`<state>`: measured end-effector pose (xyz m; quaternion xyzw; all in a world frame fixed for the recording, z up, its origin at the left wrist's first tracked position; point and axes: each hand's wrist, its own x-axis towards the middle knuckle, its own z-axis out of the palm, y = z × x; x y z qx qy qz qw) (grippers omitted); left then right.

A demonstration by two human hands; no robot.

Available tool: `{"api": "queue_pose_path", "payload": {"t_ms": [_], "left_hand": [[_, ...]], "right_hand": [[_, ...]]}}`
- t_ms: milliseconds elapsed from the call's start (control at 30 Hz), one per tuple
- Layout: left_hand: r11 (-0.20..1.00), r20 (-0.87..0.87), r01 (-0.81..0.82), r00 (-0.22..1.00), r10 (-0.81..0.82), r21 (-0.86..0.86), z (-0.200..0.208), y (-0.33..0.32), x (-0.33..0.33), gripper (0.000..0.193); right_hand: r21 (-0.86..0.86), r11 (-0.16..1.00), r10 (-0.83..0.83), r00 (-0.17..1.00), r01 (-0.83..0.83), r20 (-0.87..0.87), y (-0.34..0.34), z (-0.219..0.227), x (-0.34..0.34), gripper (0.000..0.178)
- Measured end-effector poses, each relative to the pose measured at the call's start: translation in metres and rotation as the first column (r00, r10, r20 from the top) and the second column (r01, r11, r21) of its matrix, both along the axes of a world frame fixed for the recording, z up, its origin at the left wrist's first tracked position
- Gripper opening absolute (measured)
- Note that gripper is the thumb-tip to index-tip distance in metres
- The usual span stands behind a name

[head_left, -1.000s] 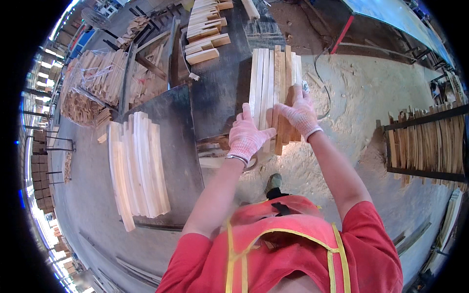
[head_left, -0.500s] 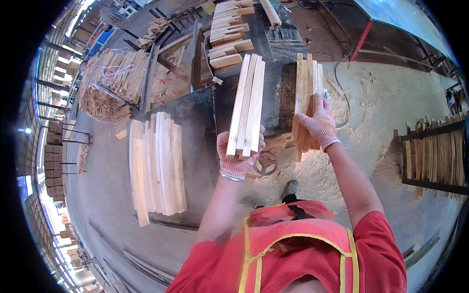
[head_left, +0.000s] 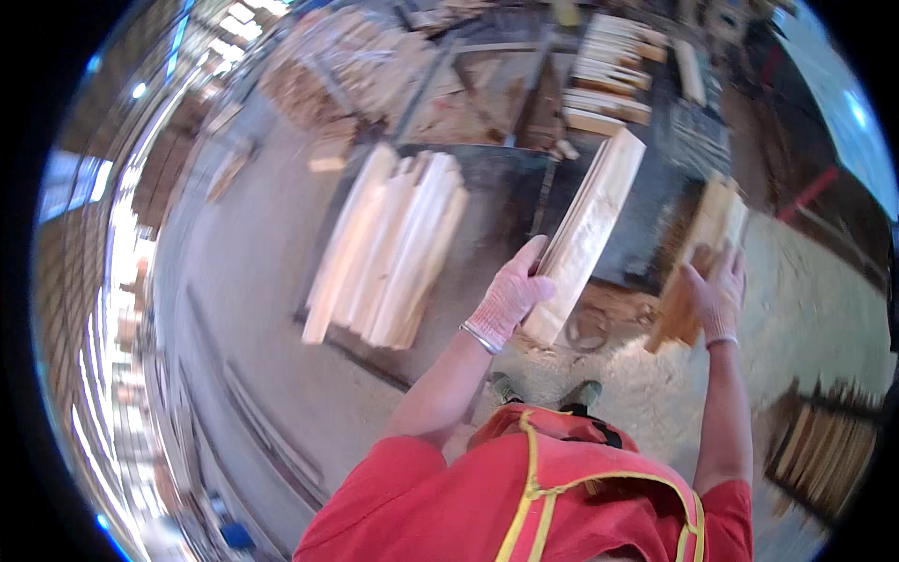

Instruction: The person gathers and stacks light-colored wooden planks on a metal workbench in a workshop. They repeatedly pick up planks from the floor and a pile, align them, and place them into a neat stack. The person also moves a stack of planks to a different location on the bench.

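Observation:
My left hand (head_left: 510,298), in a pale knitted glove, grips a bundle of light wooden slats (head_left: 588,229) by its lower end, tilted up to the right. My right hand (head_left: 716,295), gloved too, holds a second, darker bundle of slats (head_left: 704,245) upright against a dark metal table (head_left: 506,192). To the left of my left hand lies a pile of pale slats (head_left: 393,245) on that table. The picture is blurred by motion.
Sawdust (head_left: 805,309) covers the floor at the right. A rack of slats (head_left: 824,450) stands at the lower right. More stacked boards (head_left: 609,84) lie at the back, and loose timber piles (head_left: 328,80) at the back left. My shoes (head_left: 543,391) show below.
The two bundles have come further apart. My left hand has carried its slats leftward toward the pale pile, and the view has swung to the left.

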<state>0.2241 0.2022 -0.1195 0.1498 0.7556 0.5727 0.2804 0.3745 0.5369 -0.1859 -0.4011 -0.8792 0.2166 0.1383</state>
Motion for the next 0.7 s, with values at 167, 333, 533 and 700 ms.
{"api": "queue_pose_path", "payload": {"t_ms": [167, 333, 533, 700], "left_hand": [[0.836, -0.659, -0.3, 0.746, -0.095, -0.46, 0.075, -0.111, -0.004, 0.087], [0.554, -0.721, -0.52, 0.652, -0.234, -0.65, 0.116, -0.214, -0.021, 0.085], [0.297, -0.54, -0.462, 0.79, -0.291, -0.836, 0.092, -0.266, -0.032, 0.089], [0.175, -0.496, -0.465, 0.79, -0.36, -0.868, 0.093, -0.254, -0.033, 0.098]], "right_hand": [[-0.015, 0.999, 0.032, 0.992, -0.03, 0.126, -0.022, 0.017, -0.011, 0.106], [-0.055, 0.998, 0.041, 0.99, -0.034, 0.131, -0.019, 0.013, -0.014, 0.102], [-0.051, 0.996, 0.075, 0.99, -0.069, 0.118, -0.008, 0.004, -0.014, 0.102], [-0.032, 0.997, -0.066, 0.967, 0.076, 0.244, -0.043, 0.037, -0.03, 0.105]]}}
